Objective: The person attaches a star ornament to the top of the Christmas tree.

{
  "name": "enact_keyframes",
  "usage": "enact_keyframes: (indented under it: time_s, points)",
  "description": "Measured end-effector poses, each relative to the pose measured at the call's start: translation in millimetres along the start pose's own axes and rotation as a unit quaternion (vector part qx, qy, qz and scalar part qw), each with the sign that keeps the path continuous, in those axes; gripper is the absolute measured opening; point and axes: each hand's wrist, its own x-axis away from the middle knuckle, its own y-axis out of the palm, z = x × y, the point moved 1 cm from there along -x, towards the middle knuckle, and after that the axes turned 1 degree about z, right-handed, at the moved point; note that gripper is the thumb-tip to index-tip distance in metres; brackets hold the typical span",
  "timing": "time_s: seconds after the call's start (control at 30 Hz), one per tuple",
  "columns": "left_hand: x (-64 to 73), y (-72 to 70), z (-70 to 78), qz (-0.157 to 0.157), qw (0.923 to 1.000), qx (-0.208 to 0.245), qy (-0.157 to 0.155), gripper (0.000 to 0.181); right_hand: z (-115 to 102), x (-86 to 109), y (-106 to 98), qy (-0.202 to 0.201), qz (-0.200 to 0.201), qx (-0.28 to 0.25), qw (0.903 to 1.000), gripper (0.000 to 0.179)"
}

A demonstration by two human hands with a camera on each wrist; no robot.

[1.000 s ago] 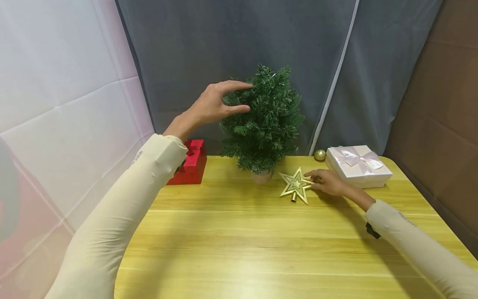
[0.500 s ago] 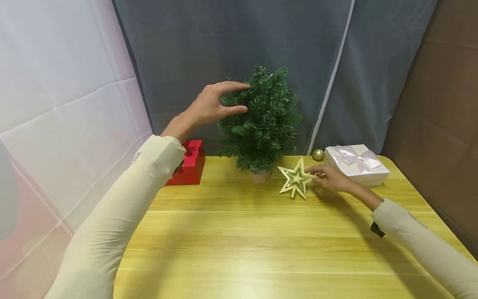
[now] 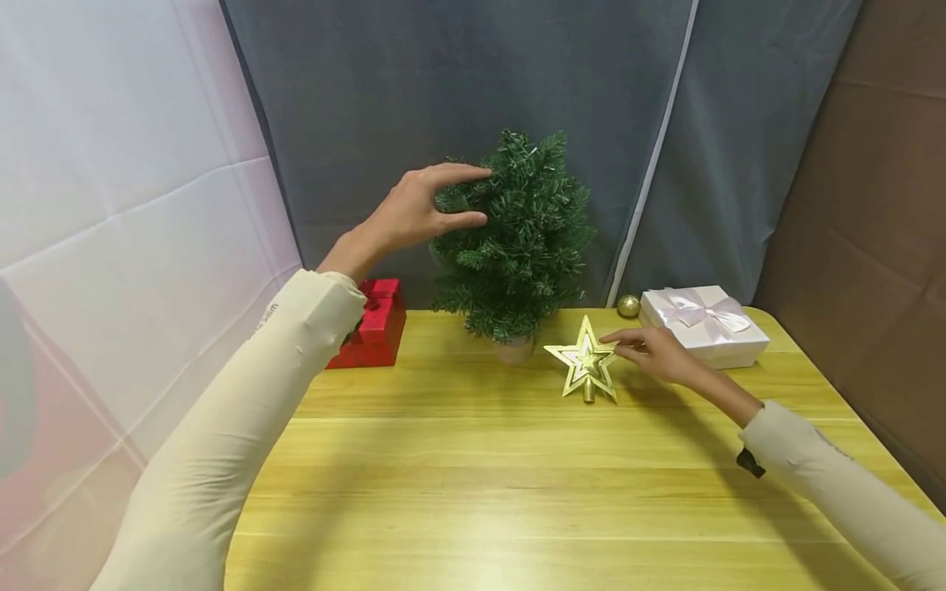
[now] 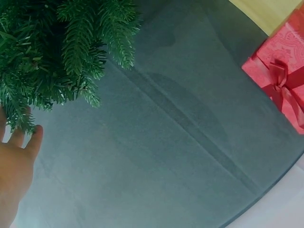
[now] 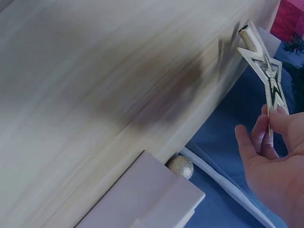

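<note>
In the head view a small green artificial Christmas tree [image 3: 521, 238] stands in a pale pot [image 3: 515, 350] at the back of the table. My left hand [image 3: 414, 207] is raised at its upper left side, thumb and fingers spread apart with the fingertips right at the branches. The left wrist view shows needles overlapping the fingers [image 4: 35, 137]. My right hand [image 3: 654, 353] pinches one point of a gold star tree topper [image 3: 587, 359] between thumb and fingers. The star is upright, its tube-shaped socket pointing down; the right wrist view shows it edge-on beyond the thumb.
A red gift box [image 3: 380, 324] stands at the back left, partly behind my left sleeve. At the back right are a white gift box [image 3: 705, 327] with a pale bow and a gold bauble [image 3: 628, 306]. Grey curtain hangs behind the wooden table [image 3: 488, 484].
The star has gone from lying tilted by the table to upright, turned so its socket points straight down, held by my right hand. My left hand stays by the tree.
</note>
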Motion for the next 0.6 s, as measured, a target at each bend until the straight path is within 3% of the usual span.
enact_keyframes:
  time_s: [0.27,0.6]
  points:
    - [-0.2,0.0,-0.2,0.001,1.0,0.001,0.003,0.066,-7.8,0.1,-12.9,-0.022,0.022,-0.001,0.9995,0.031]
    - [0.8,0.5,-0.7,0.001,1.0,0.004,0.001,0.066,-19.7,-4.7,-32.4,-0.013,0.016,-0.005,0.9998,0.036]
